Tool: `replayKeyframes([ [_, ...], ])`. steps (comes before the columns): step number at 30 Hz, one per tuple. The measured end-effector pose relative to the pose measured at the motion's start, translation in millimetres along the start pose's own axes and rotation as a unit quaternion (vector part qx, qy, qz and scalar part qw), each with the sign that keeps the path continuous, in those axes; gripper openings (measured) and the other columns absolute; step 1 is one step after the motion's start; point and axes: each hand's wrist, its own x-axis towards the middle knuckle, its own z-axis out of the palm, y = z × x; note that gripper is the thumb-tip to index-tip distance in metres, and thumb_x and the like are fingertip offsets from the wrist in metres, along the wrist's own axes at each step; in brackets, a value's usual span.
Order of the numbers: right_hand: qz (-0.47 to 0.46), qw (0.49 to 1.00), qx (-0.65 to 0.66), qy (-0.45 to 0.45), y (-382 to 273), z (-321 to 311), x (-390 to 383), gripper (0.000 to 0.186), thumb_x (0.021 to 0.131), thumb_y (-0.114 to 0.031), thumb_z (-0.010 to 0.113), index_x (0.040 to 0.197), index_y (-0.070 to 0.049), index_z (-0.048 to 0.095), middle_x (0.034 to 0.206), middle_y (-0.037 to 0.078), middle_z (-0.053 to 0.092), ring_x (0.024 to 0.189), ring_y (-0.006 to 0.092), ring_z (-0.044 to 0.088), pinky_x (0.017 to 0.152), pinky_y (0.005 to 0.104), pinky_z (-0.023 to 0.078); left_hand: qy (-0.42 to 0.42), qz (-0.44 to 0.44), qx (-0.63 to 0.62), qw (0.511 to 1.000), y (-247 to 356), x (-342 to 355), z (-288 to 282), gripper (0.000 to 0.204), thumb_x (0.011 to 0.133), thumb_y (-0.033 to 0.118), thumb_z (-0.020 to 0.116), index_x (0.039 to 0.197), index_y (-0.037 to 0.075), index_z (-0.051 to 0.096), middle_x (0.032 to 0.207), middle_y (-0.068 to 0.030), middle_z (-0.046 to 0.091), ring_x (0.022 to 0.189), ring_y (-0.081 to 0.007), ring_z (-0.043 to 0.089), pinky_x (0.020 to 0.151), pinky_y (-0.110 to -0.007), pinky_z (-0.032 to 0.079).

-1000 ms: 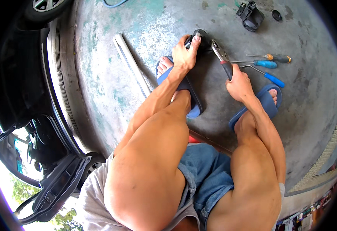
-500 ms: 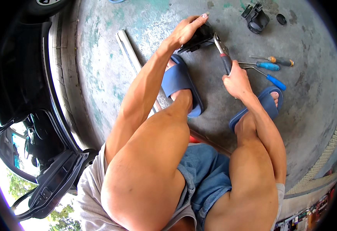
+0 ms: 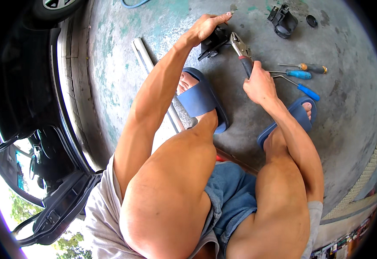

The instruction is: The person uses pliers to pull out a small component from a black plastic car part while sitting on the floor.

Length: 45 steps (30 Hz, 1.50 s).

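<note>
My left hand (image 3: pixel 206 28) grips a black plastic part (image 3: pixel 214 42) from its far side, thumb stretched out along the top. The part is held at the floor just beyond my left foot; its far side is hidden by the hand. My right hand (image 3: pixel 261 84) is closed round the dark, red-trimmed handle of locking pliers (image 3: pixel 242 51). Their metal jaws are at the right side of the black part, by a thin dark piece sticking out from it. Whether the jaws clamp that piece I cannot tell.
Right of my hands lie an orange-and-black screwdriver (image 3: pixel 312 68), a blue screwdriver (image 3: pixel 299 74) and a bent-shaft blue-handled tool (image 3: pixel 308 92). Farther off are another black plastic part (image 3: pixel 283 22) and a black ring-shaped cap (image 3: pixel 311 20). A long pale strip (image 3: pixel 143 55) lies left; a black car (image 3: pixel 22 82) stands beyond.
The pliers have shifted left and rolled, showing more of their flat side. My right hand has moved slightly left and up with them. The black part has tilted a little in my left hand.
</note>
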Motion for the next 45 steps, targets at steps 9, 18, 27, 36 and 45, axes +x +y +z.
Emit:
replayKeyframes([
  [9,-0.033,0.999,-0.021,-0.022,14.5,20.0,-15.5,0.035,0.083,-0.010,0.062,0.110,0.006,0.046,0.106,0.031,0.065,0.096,0.0487,0.067,0.087,0.0549,0.053,-0.013,-0.010,-0.016,1.000,-26.7,-24.6,10.6,0.057,0.096,0.055,0.059,0.107,0.001,0.073,0.111,-0.0100,0.069,0.105,-0.0182,0.059,0.098,-0.032,0.044],
  [18,-0.059,0.998,-0.025,-0.015,25.1,31.1,-32.4,0.036,0.083,-0.011,0.063,0.110,0.005,0.046,0.106,0.032,0.065,0.096,0.0486,0.067,0.087,0.0549,0.053,-0.053,-0.122,-0.221,0.966,-38.8,-46.2,21.9,0.039,0.095,0.041,0.065,0.095,0.003,0.072,0.086,-0.0057,0.071,0.074,-0.0149,0.067,0.070,-0.030,0.056],
  [27,-0.045,0.996,-0.012,-0.070,22.9,11.7,-21.8,0.040,0.080,-0.013,0.066,0.111,0.005,0.048,0.093,0.033,0.067,0.093,0.0501,0.067,0.088,0.0545,0.052,-0.040,-0.108,-0.225,0.967,-58.2,-44.1,20.9,0.027,0.091,0.023,0.059,0.096,0.001,0.074,0.094,-0.0087,0.074,0.083,-0.0178,0.070,0.081,-0.030,0.056],
  [36,0.010,0.994,0.024,-0.106,7.9,14.5,-30.4,0.040,0.077,-0.010,0.058,0.110,0.011,0.048,0.095,0.038,0.066,0.095,0.0528,0.065,0.090,0.0546,0.051,0.003,0.206,0.212,0.955,-47.3,-47.5,22.3,0.025,0.084,0.011,0.056,0.097,-0.001,0.074,0.100,-0.0154,0.074,0.096,-0.0294,0.069,0.089,-0.036,0.053],
  [45,0.026,0.993,0.008,-0.113,-5.0,7.2,-34.4,0.042,0.076,-0.010,0.057,0.110,0.012,0.047,0.095,0.039,0.065,0.096,0.0536,0.065,0.089,0.0556,0.050,-0.019,0.063,-0.019,0.998,-53.0,-43.6,20.2,0.021,0.083,0.009,0.059,0.090,-0.002,0.075,0.096,-0.0128,0.075,0.085,-0.0202,0.069,0.081,-0.031,0.055],
])
